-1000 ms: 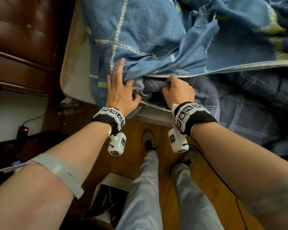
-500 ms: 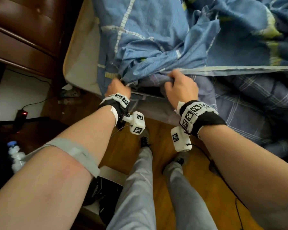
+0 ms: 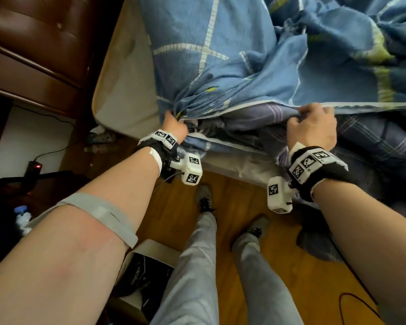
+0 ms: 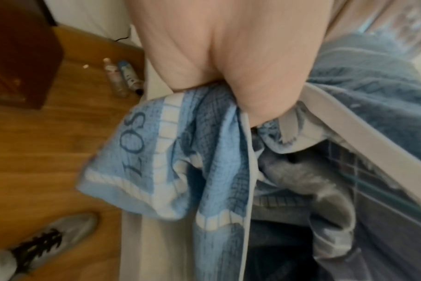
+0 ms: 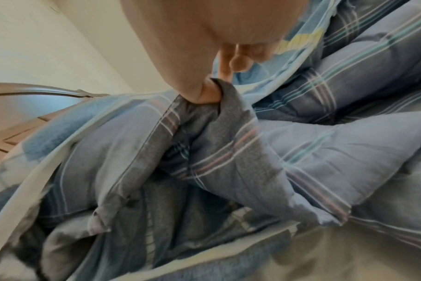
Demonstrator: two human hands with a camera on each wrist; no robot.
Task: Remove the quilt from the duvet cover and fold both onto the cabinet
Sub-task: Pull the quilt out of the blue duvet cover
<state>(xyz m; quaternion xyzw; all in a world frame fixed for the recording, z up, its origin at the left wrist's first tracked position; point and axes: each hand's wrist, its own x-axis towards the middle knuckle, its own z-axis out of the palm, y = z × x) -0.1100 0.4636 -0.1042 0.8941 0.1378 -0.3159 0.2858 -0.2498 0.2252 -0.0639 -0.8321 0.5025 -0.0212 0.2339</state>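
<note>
The blue duvet cover (image 3: 220, 66) with white grid lines lies bunched on the bed. The grey-blue plaid quilt (image 3: 373, 146) shows through the cover's open, white-edged bottom. My left hand (image 3: 174, 125) grips the bunched left corner of the cover at the bed's edge. In the left wrist view that corner of the cover (image 4: 180, 152) hangs from the left hand (image 4: 228, 57). My right hand (image 3: 312, 125) is further right at the opening. In the right wrist view the right hand (image 5: 204, 89) pinches a fold of the quilt (image 5: 301, 152) between thumb and fingers.
A dark wooden cabinet (image 3: 33, 55) stands left of the bed, with the bare mattress corner (image 3: 127, 90) beside it. An open box (image 3: 145, 266) sits on the wooden floor by my feet. Small bottles (image 4: 123, 76) lie near the bed. A cable (image 3: 352, 301) runs across the floor at right.
My left hand went from lying flat on the cover to gripping its corner, lower and further left. My right hand moved right with its fabric, so the opening is spread wider.
</note>
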